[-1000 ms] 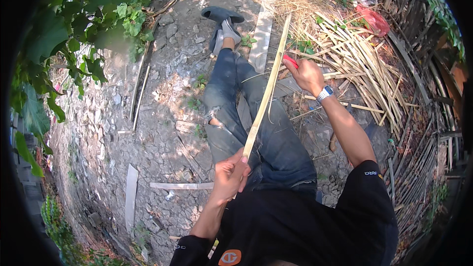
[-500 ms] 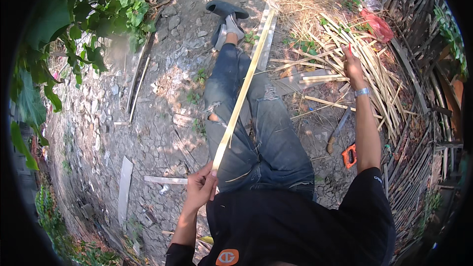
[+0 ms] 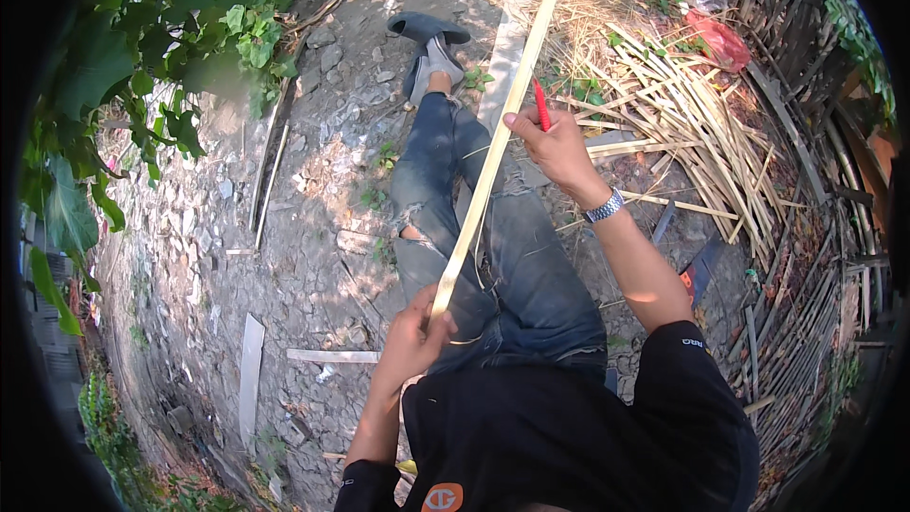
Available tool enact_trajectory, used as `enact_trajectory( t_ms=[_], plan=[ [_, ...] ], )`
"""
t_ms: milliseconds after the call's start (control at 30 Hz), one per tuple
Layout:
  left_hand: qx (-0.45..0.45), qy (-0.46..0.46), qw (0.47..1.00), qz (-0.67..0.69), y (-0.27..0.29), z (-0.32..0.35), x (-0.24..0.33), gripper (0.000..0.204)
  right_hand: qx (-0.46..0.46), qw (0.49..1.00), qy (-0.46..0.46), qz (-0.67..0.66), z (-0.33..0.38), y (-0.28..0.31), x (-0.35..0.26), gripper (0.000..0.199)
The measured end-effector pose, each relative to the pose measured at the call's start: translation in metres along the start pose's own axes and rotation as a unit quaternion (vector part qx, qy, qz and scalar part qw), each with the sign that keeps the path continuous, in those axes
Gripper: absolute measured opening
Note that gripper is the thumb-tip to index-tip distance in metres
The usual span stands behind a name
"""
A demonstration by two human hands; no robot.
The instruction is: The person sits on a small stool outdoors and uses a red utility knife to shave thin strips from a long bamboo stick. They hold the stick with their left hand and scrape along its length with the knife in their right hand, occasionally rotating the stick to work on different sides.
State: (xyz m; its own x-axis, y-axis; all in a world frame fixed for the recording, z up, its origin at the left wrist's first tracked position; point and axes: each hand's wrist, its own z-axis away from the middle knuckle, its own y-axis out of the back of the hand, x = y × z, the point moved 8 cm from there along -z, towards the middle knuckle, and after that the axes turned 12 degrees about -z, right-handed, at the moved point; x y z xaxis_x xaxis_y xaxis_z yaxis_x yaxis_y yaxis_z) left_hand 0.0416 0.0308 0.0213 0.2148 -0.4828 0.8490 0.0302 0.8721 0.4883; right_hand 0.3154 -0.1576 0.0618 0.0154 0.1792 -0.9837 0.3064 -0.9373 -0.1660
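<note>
Strip: long pale bamboo slat (image 3: 493, 156), straight, slanting over the person's lap
Left hand (image 3: 414, 341): clasps its near end
Right hand (image 3: 555, 142): grips a red pen (image 3: 540, 104), resting against slat's middle

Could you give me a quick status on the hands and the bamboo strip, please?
Left hand grips bamboo strip near end. Right hand on strip, holding red pencil. Strip lies over legs.

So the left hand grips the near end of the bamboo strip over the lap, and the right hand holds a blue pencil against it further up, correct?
Not quite: the pencil is red, not blue. The head view shows the left hand gripping the near end of the bamboo strip over the lap, and the right hand holding the pencil against the strip further up.
</note>
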Motion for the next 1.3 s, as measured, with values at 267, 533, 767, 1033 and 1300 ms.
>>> enact_trajectory(
  t_ms=[267, 533, 767, 1033, 1300],
  plan=[
    [0.128, -0.047, 0.99, -0.033, 0.01, -0.026, -0.006, 0.037, -0.017, 0.995, 0.002, 0.102, 0.023, -0.01, 0.0, 0.035],
    [0.073, 0.028, 0.98, 0.182, 0.017, -0.042, -0.01, 0.046, -0.155, 0.91, 0.074, 0.378, 0.108, -0.049, 0.029, 0.049],
    [-0.008, 0.026, 0.965, 0.261, 0.012, -0.046, 0.005, 0.046, -0.201, 0.88, 0.107, 0.418, 0.116, -0.079, 0.016, 0.049],
    [-0.042, 0.027, 0.952, 0.302, 0.01, -0.045, 0.01, 0.045, -0.156, 0.88, 0.141, 0.426, 0.099, -0.068, -0.008, 0.052],
    [-0.012, 0.029, 0.963, 0.266, 0.009, -0.042, 0.007, 0.047, -0.14, 0.869, 0.157, 0.448, 0.098, -0.063, -0.015, 0.05]
  ],
)
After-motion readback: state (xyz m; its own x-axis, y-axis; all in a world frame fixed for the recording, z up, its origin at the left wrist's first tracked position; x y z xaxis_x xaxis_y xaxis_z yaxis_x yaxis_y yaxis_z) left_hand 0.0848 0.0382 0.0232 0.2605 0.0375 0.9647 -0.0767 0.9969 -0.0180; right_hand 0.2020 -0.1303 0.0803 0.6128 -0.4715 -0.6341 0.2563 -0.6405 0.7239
